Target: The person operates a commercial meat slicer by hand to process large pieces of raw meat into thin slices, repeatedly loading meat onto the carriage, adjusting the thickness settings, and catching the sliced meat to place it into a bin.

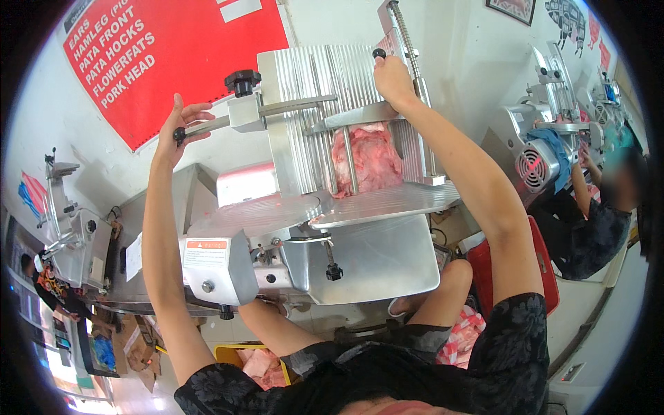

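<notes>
A metal meat slicer stands before me, its round blade lying left of the feed plate. A slab of raw meat rests upright against the ribbed metal carriage, behind a vertical rod and beneath a curved metal pusher. My right hand is closed on the black ball knob above the pusher. At the upper left, my left hand is at the black ball knob of a metal side arm, with its fingers partly spread and its thumb up.
A yellow crate with raw meat sits below left. Bagged meat and a red plastic chair are at my right. Another person works at a slicer at far right; a further slicer and person are left.
</notes>
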### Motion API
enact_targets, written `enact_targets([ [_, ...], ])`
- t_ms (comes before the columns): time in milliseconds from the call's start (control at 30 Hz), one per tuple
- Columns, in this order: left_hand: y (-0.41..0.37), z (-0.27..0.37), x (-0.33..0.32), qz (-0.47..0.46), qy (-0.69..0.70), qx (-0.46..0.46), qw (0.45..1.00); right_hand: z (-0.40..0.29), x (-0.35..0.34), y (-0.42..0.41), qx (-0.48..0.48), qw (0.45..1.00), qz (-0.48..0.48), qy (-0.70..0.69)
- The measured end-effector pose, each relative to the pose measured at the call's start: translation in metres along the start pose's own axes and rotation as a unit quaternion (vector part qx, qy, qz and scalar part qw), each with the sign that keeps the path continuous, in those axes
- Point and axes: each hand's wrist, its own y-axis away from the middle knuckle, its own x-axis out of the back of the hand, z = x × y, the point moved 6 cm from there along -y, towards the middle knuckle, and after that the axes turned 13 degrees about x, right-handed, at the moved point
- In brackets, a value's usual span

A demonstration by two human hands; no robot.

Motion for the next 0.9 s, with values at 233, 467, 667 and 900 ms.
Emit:
enact_targets([
  [233,0.023,0.039,0.014,0.195,-0.121,-0.353,0.907,0.008,-0.004,-0.003,0.041,0.999,0.009,0.001],
  [467,0.036,0.053,-0.062,0.169,-0.22,-0.318,0.907,0.008,-0.006,-0.009,0.061,0.998,0.002,0.026],
  [667,0.049,0.068,-0.051,0.158,-0.322,-0.331,0.873,0.007,0.006,0.002,0.047,0.999,-0.018,-0.007],
  [900,0.038,0.065,-0.072,0.154,-0.122,-0.338,0.921,0.001,-0.003,0.005,0.036,0.999,0.012,0.027],
])
